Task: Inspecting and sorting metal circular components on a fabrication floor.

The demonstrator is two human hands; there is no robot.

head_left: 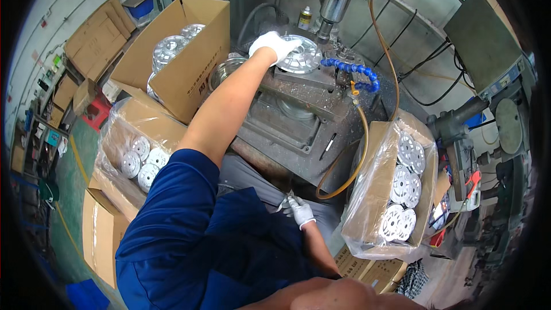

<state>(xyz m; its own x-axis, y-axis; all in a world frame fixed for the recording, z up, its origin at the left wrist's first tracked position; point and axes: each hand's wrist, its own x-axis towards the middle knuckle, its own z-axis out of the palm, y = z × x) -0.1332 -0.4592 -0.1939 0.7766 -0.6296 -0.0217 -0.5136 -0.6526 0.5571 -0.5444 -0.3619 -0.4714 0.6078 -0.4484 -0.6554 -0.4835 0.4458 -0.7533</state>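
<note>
A shiny round metal disc (pixel 307 60) with cut-outs lies on the fixture of a drill-press-like machine. My left hand (pixel 274 47), in a white glove, reaches forward and grips the disc at its left side, fingers over its top. My right hand (pixel 301 211), also gloved, is low by my lap with its fingers curled. Something small and greyish shows at those fingertips, too small to name. Above the disc, toward the back, hangs the machine's spindle (pixel 335 6). A blue jointed coolant hose (pixel 353 68) points at the disc from the right.
Open cartons of metal discs stand around me: a tall carton (pixel 198 74) and a plastic-lined carton (pixel 109 163) at left, another lined carton (pixel 367 195) at right. A pen-like stick (pixel 328 146) lies on the metal table (pixel 275 158). A yellow hose (pixel 364 138) loops off its edge.
</note>
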